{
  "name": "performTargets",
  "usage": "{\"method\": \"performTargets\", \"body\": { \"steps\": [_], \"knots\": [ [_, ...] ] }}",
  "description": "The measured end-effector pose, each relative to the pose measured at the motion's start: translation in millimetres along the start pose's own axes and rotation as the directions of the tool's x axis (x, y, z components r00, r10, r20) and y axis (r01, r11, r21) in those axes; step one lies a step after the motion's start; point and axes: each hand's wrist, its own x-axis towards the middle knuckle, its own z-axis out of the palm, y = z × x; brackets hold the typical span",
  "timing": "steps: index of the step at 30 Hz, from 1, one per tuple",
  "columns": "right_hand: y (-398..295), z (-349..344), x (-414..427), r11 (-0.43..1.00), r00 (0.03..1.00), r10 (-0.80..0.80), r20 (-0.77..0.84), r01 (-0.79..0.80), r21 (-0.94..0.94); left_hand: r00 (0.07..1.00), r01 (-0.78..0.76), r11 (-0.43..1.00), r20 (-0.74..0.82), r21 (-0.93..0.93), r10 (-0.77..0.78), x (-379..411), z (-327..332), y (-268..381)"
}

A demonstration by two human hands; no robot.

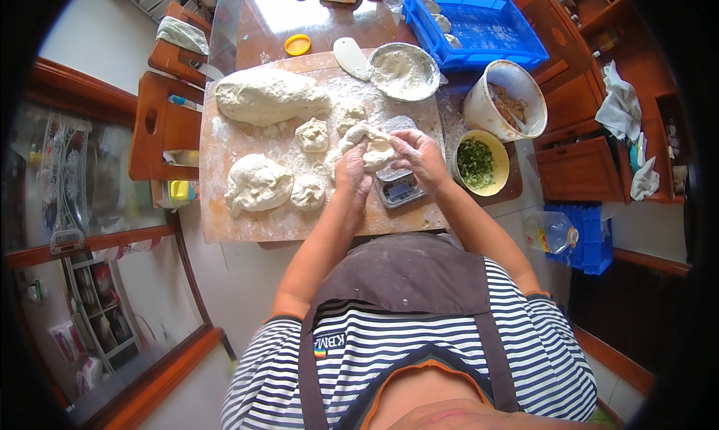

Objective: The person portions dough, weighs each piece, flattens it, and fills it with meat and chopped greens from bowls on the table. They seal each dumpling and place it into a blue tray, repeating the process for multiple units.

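Between my two hands is a soft piece of dough (377, 153), held above the floured wooden board (269, 228). My left hand (354, 169) grips its near left side, and my right hand (417, 152) pinches its right edge with thumb and fingers. Just under the right hand lies a flour-dusted digital kitchen scale (400, 192). To the left of my hands rest small dough portions (312, 135), (307, 193). Farther left are a large flattened dough lump (258, 184) and, behind it, a long dough mass (269, 97). Another small portion (351, 118) is partly hidden behind my hands.
A metal bowl of flour (429, 90) and a white dough scraper (351, 58) are at the board's back. On the right stand a bowl of chopped greens (503, 177), a tub of brown filling (477, 110) and a blue crate (528, 51) with several dough balls. Wooden chairs (149, 126) flank the left.
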Motion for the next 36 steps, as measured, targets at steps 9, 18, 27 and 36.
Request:
{"method": "performTargets", "body": {
  "steps": [9, 18, 27, 36],
  "knots": [
    [-7, 37, -35, 0.058, 0.702, -0.384, 0.600, 0.667, -0.743, 0.741, 0.491, 0.795, 0.650, -0.356, -0.167, -53, 20, 46],
    [-40, 13, -21, 0.136, 0.597, -0.665, 0.449, 0.688, -0.713, 0.836, 0.401, 0.724, 0.548, -0.560, -0.039, -58, 37, 40],
    [-71, -66, -31, 0.016, 0.535, -0.701, 0.472, 0.674, -0.739, 0.989, 0.132, 0.987, 0.081, -0.093, -0.124, -16, 56, -32],
    [-143, -283, -2, -0.175, 0.743, -0.617, 0.258, 0.190, -0.966, 0.993, 0.052, 0.941, 0.120, -0.335, -0.012, -9, 154, -110]
  ]
}}
